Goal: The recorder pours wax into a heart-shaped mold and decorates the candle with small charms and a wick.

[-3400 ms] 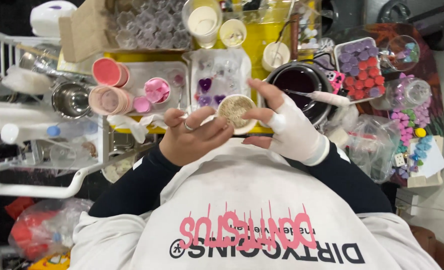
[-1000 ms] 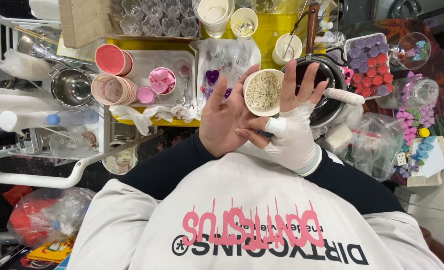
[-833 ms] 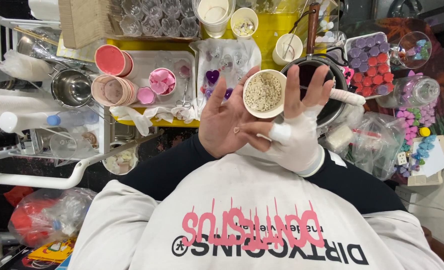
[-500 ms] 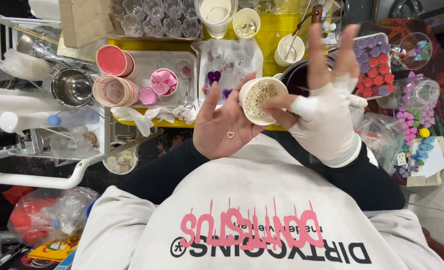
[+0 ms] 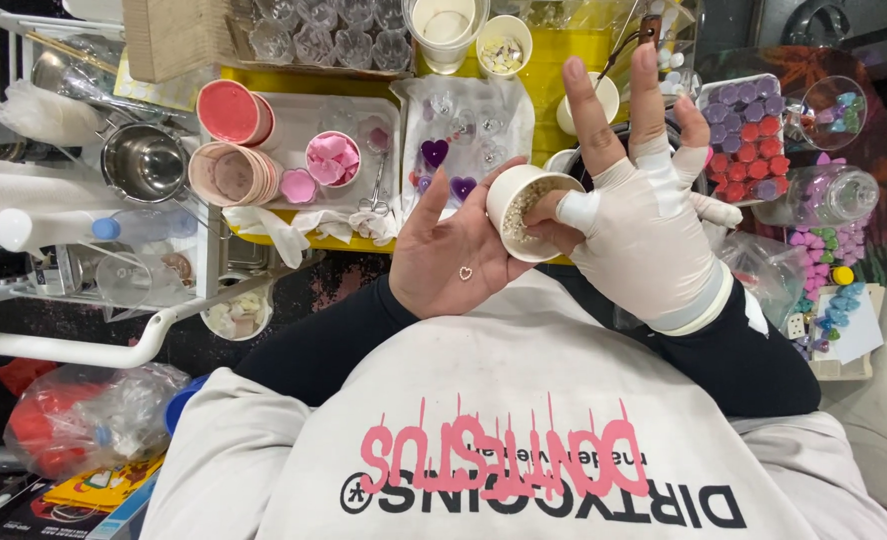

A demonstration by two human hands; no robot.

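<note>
Right now the small white paper cup of beige granules (image 5: 529, 208) sits tilted between the hands, right-hand (image 5: 644, 235) thumb and forefinger dipped inside pinching, open left palm (image 5: 454, 255) carrying a tiny heart-shaped charm (image 5: 466, 272) just left.

A yellow tabletop (image 5: 539, 70) beside a white metal rack (image 5: 74, 350).

paper cup (image 5: 520, 205) looking matt off-white, holding rough beige granules | right hand (image 5: 636, 225) wearing a smooth matt white fingerless glove, cloth-like | heart charm (image 5: 466, 272) on the bare left hand (image 5: 457, 255) glinting like thin metal | steel bowl (image 5: 145, 162) shining glossy | purple hearts (image 5: 435, 153) gleaming glassy in clear plastic mould
</note>
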